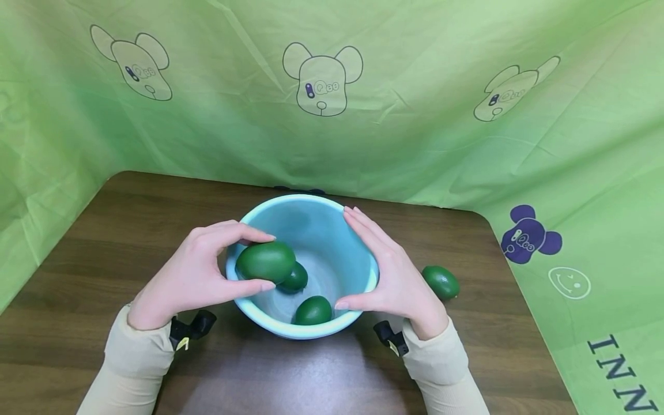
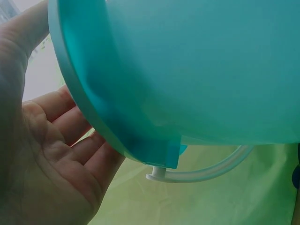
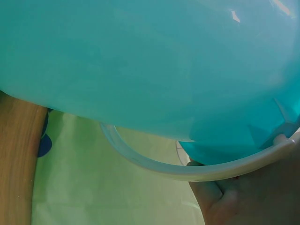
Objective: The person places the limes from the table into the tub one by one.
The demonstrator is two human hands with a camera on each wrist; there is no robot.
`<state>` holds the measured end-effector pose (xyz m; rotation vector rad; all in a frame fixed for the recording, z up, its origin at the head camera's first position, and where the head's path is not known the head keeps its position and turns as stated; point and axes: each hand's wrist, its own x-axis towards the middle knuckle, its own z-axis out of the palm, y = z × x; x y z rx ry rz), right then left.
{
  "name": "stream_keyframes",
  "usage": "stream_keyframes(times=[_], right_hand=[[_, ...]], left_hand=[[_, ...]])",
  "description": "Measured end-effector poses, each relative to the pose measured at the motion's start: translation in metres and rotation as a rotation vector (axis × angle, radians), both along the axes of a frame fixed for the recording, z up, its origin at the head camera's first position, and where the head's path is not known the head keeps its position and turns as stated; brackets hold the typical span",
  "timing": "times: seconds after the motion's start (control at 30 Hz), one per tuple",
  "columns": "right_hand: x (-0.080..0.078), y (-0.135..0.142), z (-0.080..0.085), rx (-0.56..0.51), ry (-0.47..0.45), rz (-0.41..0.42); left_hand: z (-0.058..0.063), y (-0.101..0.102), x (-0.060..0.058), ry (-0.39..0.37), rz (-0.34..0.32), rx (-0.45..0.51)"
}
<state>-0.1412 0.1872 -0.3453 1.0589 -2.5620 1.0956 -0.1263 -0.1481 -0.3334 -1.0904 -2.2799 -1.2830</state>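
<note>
A light blue bucket stands on the table with its mouth up. At its left rim my left hand holds a large oval green fruit between thumb and fingers, over the opening. Two smaller green fruits lie inside, one partly behind the held fruit and another near the front wall. Over the right rim, my right hand is spread with its fingers extended, no fruit in its grasp. In the left wrist view the left hand reaches past the rim; the held fruit is hidden there.
Another green fruit lies on the wooden table, right of the bucket. A pale curved handle hangs at the bucket's side. Green patterned cloth rises behind the table and along both sides. Each wrist wears a small black camera.
</note>
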Motion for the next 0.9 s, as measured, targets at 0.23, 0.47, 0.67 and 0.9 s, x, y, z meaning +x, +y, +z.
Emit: stream_keyframes(times=[0.23, 0.47, 0.67, 0.9], right_hand=[[0.0, -0.0004, -0.0007, 0.002, 0.005, -0.001], [0.0002, -0.0001, -0.0001, 0.006, -0.001, -0.003], [0.0006, -0.0006, 0.0011, 0.008, 0.005, -0.004], [-0.0001, -0.0001, 0.0007, 0.006, 0.0, -0.002]], left_hand=[[-0.0003, -0.0005, 0.0012, -0.01, 0.014, -0.022], [-0.0002, -0.0002, 0.0012, -0.03, 0.01, -0.031], [0.0014, 0.0006, 0.0017, -0.022, 0.005, -0.025], [0.0022, 0.0015, 0.0022, -0.019, -0.008, -0.015]])
